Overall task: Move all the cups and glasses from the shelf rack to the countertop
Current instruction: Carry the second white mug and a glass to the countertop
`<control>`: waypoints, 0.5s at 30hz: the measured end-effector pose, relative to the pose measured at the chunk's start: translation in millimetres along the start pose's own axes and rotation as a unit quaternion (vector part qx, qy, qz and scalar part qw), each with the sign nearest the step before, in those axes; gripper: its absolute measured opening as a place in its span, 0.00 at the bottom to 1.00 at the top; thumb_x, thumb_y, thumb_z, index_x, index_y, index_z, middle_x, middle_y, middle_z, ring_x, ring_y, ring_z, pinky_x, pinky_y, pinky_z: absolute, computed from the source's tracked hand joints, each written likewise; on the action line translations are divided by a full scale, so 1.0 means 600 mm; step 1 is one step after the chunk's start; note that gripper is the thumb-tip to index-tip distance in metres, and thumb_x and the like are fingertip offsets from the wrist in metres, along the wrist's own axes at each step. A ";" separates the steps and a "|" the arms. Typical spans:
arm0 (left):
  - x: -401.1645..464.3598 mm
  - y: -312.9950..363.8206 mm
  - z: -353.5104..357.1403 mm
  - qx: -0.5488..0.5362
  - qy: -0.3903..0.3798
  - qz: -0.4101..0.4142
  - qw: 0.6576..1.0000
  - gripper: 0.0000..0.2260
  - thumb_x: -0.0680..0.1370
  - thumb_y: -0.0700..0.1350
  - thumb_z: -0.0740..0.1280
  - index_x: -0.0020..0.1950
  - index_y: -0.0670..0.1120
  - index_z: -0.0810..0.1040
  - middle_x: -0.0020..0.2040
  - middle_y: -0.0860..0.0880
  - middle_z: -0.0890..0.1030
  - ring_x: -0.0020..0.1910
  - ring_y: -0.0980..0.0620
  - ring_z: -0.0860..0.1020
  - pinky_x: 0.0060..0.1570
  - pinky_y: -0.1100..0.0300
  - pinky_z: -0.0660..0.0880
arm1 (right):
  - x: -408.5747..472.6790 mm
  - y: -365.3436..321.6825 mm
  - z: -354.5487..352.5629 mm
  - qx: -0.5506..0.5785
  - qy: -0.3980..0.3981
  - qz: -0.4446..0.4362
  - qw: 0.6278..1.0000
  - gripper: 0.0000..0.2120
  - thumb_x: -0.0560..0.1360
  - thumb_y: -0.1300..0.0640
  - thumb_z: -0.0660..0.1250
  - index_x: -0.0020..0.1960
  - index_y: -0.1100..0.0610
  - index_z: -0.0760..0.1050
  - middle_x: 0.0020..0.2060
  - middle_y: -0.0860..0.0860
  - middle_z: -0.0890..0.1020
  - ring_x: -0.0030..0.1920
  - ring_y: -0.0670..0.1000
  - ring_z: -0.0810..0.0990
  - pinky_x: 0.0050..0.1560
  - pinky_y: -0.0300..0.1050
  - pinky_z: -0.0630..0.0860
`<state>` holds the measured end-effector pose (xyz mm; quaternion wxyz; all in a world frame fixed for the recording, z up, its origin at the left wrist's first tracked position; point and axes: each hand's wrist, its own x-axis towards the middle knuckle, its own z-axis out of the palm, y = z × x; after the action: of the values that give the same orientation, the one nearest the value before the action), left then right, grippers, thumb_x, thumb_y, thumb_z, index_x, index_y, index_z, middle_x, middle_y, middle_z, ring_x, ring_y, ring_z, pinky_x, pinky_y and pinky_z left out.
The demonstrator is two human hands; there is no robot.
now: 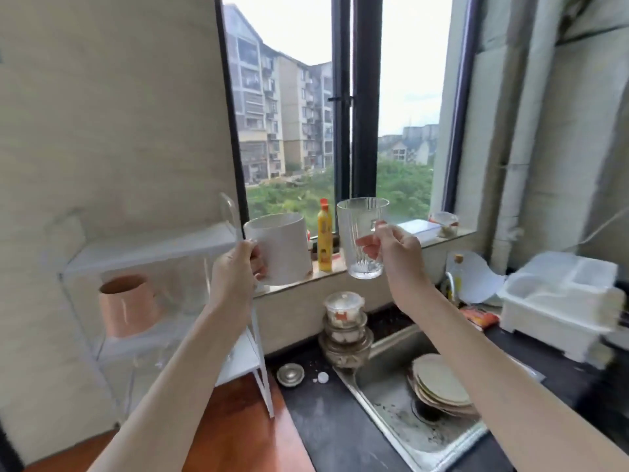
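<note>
l hand (pixel 235 270): raised, fingers curled shut | r hand (pixel 391 247): raised, fingers pinched shut

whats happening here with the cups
A person is clearing cups off a white shelf rack. The left hand holds a white mug and the right hand holds a clear glass, both lifted in the air in front of the window, above the counter and sink. A pink cup still sits on the rack's middle shelf.
</note>
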<state>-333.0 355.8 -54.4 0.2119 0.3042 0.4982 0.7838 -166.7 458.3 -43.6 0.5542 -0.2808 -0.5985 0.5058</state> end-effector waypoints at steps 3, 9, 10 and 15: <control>-0.049 -0.039 0.087 -0.007 -0.043 -0.038 0.998 0.14 0.77 0.39 0.57 0.31 0.46 0.68 0.20 0.55 0.69 0.21 0.57 0.68 0.26 0.63 0.64 | -0.018 0.003 -0.115 -0.011 0.059 0.015 0.998 0.13 0.80 0.57 0.57 0.37 0.54 0.72 0.29 0.48 0.82 0.34 0.46 0.77 0.40 0.36 0.73; -0.163 -0.117 0.316 -0.009 -0.161 -0.108 0.981 0.12 0.78 0.41 0.57 0.36 0.47 0.71 0.34 0.48 0.72 0.35 0.50 0.70 0.36 0.58 0.66 | -0.073 -0.003 -0.382 -0.022 0.187 0.026 0.982 0.19 0.78 0.58 0.61 0.28 0.53 0.72 0.28 0.51 0.80 0.36 0.50 0.78 0.44 0.42 0.74; -0.183 -0.132 0.361 -0.008 -0.180 -0.107 0.978 0.12 0.79 0.40 0.56 0.36 0.46 0.70 0.34 0.47 0.70 0.34 0.51 0.69 0.35 0.59 0.64 | -0.085 -0.006 -0.431 -0.028 0.209 0.029 0.977 0.20 0.78 0.55 0.61 0.27 0.52 0.73 0.28 0.50 0.81 0.37 0.50 0.78 0.45 0.44 0.73; -0.303 -0.203 0.593 0.002 -0.262 -0.138 0.955 0.13 0.77 0.42 0.58 0.32 0.45 0.70 0.28 0.47 0.69 0.29 0.51 0.66 0.26 0.63 0.63 | -0.155 -0.037 -0.683 -0.161 0.312 0.027 0.936 0.21 0.78 0.46 0.59 0.33 0.57 0.75 0.31 0.50 0.79 0.35 0.46 0.75 0.41 0.38 0.69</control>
<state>47.3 522.5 -100.4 0.4403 0.4279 0.4639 0.6386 247.9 488.3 -109.9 0.6466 -0.5261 -0.4610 0.3044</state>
